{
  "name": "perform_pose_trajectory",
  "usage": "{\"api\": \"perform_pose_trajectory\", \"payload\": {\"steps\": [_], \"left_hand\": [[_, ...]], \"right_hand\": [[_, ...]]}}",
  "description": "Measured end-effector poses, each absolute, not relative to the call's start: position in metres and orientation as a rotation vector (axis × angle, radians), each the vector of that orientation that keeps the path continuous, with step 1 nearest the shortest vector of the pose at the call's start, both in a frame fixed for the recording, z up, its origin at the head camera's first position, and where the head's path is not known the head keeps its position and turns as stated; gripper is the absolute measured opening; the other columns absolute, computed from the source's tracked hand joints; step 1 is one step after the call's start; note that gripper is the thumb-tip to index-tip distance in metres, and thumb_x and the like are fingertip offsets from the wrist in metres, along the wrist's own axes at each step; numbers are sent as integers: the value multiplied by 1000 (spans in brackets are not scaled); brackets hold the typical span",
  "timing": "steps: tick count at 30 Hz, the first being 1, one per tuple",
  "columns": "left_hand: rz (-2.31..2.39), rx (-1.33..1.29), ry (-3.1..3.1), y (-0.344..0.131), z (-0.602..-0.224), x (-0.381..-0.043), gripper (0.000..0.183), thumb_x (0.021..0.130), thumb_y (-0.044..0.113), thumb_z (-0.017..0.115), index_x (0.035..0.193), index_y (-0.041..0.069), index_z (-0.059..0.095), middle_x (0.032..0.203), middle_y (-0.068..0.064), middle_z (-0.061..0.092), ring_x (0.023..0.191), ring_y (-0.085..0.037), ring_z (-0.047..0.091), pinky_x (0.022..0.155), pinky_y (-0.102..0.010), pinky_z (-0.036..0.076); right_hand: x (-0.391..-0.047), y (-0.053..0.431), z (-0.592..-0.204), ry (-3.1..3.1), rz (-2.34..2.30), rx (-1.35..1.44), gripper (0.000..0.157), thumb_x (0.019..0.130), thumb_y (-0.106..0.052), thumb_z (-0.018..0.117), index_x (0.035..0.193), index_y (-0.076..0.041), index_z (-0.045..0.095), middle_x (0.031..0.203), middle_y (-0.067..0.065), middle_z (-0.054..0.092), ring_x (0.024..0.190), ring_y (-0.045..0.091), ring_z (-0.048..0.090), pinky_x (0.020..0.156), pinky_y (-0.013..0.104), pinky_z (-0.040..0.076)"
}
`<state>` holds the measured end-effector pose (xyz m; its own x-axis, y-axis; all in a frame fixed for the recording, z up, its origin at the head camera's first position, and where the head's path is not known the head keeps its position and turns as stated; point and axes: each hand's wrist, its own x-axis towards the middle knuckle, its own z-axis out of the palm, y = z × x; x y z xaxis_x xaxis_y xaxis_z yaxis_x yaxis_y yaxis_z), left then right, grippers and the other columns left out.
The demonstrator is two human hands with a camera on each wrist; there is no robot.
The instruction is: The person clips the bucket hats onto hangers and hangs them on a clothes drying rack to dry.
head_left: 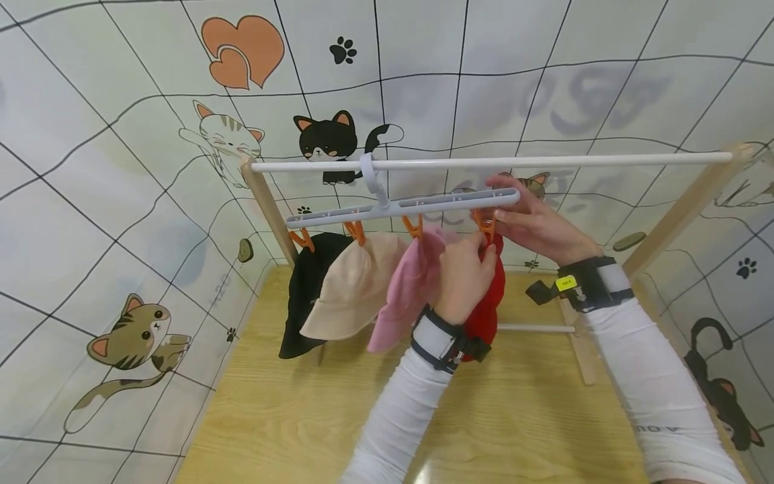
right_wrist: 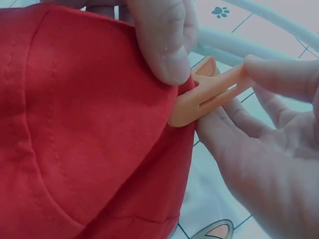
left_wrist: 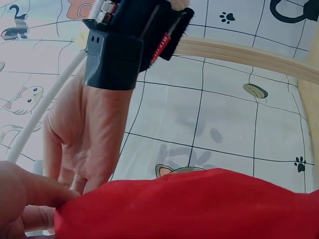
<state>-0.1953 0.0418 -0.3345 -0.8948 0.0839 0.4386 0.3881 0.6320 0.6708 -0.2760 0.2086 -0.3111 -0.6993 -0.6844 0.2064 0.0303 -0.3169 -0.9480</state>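
Observation:
A red bucket hat hangs at the right end of a grey clip hanger. My left hand pinches the top of this hat between thumb and fingers, close under the hanger. At the hat's edge, an orange clip overlaps the red cloth. With thumb and fingers, my right hand holds that clip by its handle end. Left of my hands, a pink hat, a cream hat and a black hat hang from orange clips.
The hanger hooks over a white rod of a rack with wooden posts. A lower white bar runs near the wooden table. Behind stands a white gridded wall covering with cartoon cats.

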Motion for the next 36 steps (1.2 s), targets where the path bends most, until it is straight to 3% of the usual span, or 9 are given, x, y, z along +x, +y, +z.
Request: {"api": "perform_pose_trajectory", "payload": {"steps": [10, 19, 27, 36], "left_hand": [[-1208, -422, -2506, 44, -343, -193, 11, 95, 17, 61, 96, 7, 63, 61, 2, 50, 48, -4, 47, 45, -13, 38], [-1191, -435, -2459, 29, -342, -184, 18, 92, 14, 64, 106, 4, 60, 83, -4, 64, 63, -9, 56, 57, -11, 43], [-1120, -448, -2437, 14, -350, -171, 12, 91, 10, 63, 100, 4, 59, 71, -3, 53, 59, -11, 48, 50, -17, 38], [-944, -463, -2355, -3, -367, -159, 6, 84, 4, 67, 89, 2, 64, 78, -6, 64, 73, -18, 58, 65, -26, 46]], "right_hand": [[-266, 204, -309, 1593, -2140, -834, 35, 98, 3, 42, 130, -7, 52, 127, 15, 45, 113, 26, 52, 96, 32, 44], [-266, 205, -312, 1603, -2271, -819, 26, 97, 6, 45, 119, -4, 57, 123, 14, 49, 108, 26, 52, 94, 32, 46], [-264, 214, -319, 1625, -2310, -773, 25, 98, 4, 47, 122, 3, 53, 121, 15, 49, 104, 27, 51, 94, 28, 45], [-265, 222, -322, 1701, -2305, -736, 27, 98, 0, 49, 125, 4, 52, 120, 15, 51, 102, 27, 54, 94, 27, 45]]}}
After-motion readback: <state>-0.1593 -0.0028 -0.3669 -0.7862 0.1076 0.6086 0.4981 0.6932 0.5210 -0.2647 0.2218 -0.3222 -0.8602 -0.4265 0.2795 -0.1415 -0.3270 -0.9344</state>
